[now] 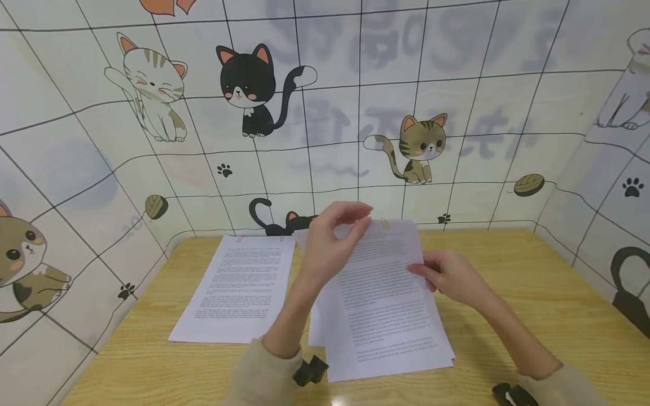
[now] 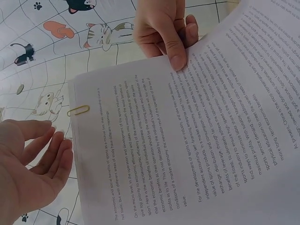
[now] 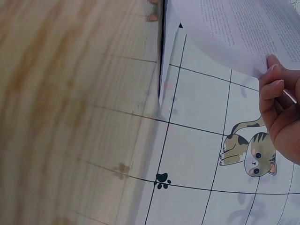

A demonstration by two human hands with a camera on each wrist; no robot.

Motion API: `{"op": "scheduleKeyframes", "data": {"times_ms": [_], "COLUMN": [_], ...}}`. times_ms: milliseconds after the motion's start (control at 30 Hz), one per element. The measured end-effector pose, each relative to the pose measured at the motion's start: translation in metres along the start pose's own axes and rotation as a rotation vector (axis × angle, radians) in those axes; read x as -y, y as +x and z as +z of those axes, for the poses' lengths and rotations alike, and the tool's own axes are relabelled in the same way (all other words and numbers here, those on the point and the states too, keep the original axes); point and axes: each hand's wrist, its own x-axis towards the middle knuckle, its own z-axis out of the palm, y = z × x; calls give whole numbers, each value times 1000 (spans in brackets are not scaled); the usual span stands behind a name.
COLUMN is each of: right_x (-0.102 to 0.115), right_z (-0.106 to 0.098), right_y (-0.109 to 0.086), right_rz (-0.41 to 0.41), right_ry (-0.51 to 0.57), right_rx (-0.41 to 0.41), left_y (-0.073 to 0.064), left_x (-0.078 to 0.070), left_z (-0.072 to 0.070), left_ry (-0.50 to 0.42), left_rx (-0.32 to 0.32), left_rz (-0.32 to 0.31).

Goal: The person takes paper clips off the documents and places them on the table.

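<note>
A small sheaf of printed paper is held up and tilted above the table. My right hand pinches its right edge, thumb on the printed face. A yellow paper clip sits on the top edge of the sheaf. My left hand is beside that top edge near the clip, fingers loosely bent and fingertips right at the paper's border, with nothing gripped. In the left wrist view, the right thumb presses on the page.
Left of the sheaf, another printed stack lies on the wooden table, with two pink paper clips at its top. More white paper shows behind the held sheaf. A cat-patterned wall covering encloses the back and sides.
</note>
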Motion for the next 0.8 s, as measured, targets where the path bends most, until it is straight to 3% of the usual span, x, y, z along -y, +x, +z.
{"op": "scheduleKeyframes", "data": {"times_ms": [333, 800], "right_x": [5, 4], "right_z": [-2, -2], "right_y": [-2, -1], "right_rz": [-3, -36], "right_ry": [7, -13], "right_rx": [-7, -11], "left_y": [5, 5], "left_x": [5, 7], "left_z": [11, 16], "left_ry": [82, 94], "left_rx": [61, 62], "left_rz": [53, 32]}}
